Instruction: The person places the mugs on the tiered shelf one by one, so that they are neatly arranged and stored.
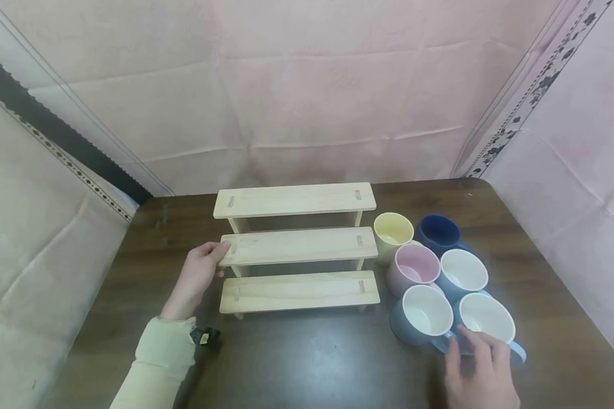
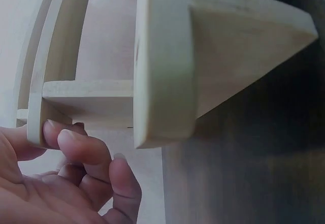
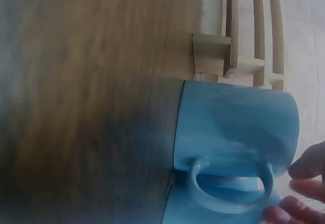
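A three-tier wooden step shelf [image 1: 297,247] stands on the table in the head view. My left hand [image 1: 196,278] pinches the left end of its middle board between thumb and fingers; the left wrist view shows the fingertips [image 2: 66,138] under that board. On the right, my right hand [image 1: 481,372] reaches over the front mugs with its fingers loosely bent. Its fingertips are right at the rim of the front right light blue mug [image 1: 488,318], near the handle of the front left light blue mug [image 1: 411,326]. The right wrist view shows a mug's side and handle [image 3: 228,203] beside the fingers.
Behind the front mugs stand a pink mug [image 1: 417,264], a pale yellow mug [image 1: 393,230], a dark blue mug [image 1: 439,232] and another light blue mug [image 1: 463,271], packed close beside the shelf. Pale cloth [image 1: 312,102] hangs around the dark wooden table [image 1: 307,358].
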Demonstrator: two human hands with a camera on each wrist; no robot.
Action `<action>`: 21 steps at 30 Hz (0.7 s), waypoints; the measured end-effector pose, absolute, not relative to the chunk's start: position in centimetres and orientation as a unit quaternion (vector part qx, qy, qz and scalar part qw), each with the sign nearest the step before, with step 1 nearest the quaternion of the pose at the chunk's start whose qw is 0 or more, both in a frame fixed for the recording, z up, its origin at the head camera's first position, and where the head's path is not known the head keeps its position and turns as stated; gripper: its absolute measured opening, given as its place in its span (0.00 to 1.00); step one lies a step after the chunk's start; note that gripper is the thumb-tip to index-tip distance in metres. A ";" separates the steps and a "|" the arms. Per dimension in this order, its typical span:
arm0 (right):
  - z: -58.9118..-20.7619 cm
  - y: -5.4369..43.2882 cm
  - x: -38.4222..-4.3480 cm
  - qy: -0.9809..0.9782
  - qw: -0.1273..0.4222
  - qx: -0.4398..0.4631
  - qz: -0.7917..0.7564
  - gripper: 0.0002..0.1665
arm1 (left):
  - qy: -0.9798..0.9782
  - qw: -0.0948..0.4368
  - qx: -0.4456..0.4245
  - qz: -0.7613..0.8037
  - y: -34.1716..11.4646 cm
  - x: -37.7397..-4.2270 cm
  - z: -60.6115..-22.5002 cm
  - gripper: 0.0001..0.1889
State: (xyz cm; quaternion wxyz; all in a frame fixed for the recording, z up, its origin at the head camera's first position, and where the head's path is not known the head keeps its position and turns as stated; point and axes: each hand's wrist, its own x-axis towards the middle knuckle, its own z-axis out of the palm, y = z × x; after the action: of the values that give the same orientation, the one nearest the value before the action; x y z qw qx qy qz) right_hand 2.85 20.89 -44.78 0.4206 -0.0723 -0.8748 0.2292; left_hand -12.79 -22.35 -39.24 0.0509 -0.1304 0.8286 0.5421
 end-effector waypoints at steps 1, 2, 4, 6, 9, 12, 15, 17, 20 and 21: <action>-44.7 20.8 3.0 -0.881 0.407 -0.079 0.227 0.20 | 0.828 0.050 -0.131 0.543 -22.3 -12.8 -39.2 0.25; -44.6 20.7 3.1 -0.889 0.391 -0.086 0.223 0.20 | 0.827 0.049 -0.132 0.544 -22.3 -12.8 -39.2 0.25; -44.3 20.5 3.3 -0.904 0.360 -0.093 0.213 0.24 | 0.826 0.049 -0.134 0.546 -22.3 -12.8 -39.3 0.25; -44.0 20.3 3.3 -0.914 0.337 -0.094 0.207 0.26 | 0.825 0.047 -0.136 0.546 -22.3 -12.8 -39.3 0.25; -44.0 20.3 3.3 -0.921 0.325 -0.082 0.200 0.24 | 0.826 0.045 -0.136 0.545 -22.3 -12.8 -39.4 0.25; -44.1 20.2 3.4 -0.926 0.317 -0.078 0.192 0.22 | 0.825 0.044 -0.136 0.546 -22.4 -12.8 -39.5 0.25; -44.1 20.0 3.4 -0.931 0.302 -0.089 0.186 0.22 | 0.827 0.042 -0.134 0.545 -22.4 -12.8 -39.5 0.25; -44.1 20.1 3.5 -0.931 0.301 -0.091 0.185 0.22 | 0.827 0.041 -0.133 0.545 -22.3 -12.8 -39.5 0.25; -43.6 20.3 3.8 -0.939 0.257 -0.113 0.199 0.22 | 0.826 0.039 -0.132 0.547 -22.2 -12.8 -39.4 0.25; -43.5 20.4 4.0 -0.942 0.236 -0.121 0.204 0.21 | 0.825 0.038 -0.132 0.549 -22.2 -12.8 -39.4 0.25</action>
State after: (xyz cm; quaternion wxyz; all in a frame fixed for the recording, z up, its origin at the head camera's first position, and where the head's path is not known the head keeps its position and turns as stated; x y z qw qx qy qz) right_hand 3.95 20.42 -43.51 0.2364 -0.1210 -0.9422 0.2044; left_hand -12.75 -22.17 -39.44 0.0383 -0.1315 0.8248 0.5485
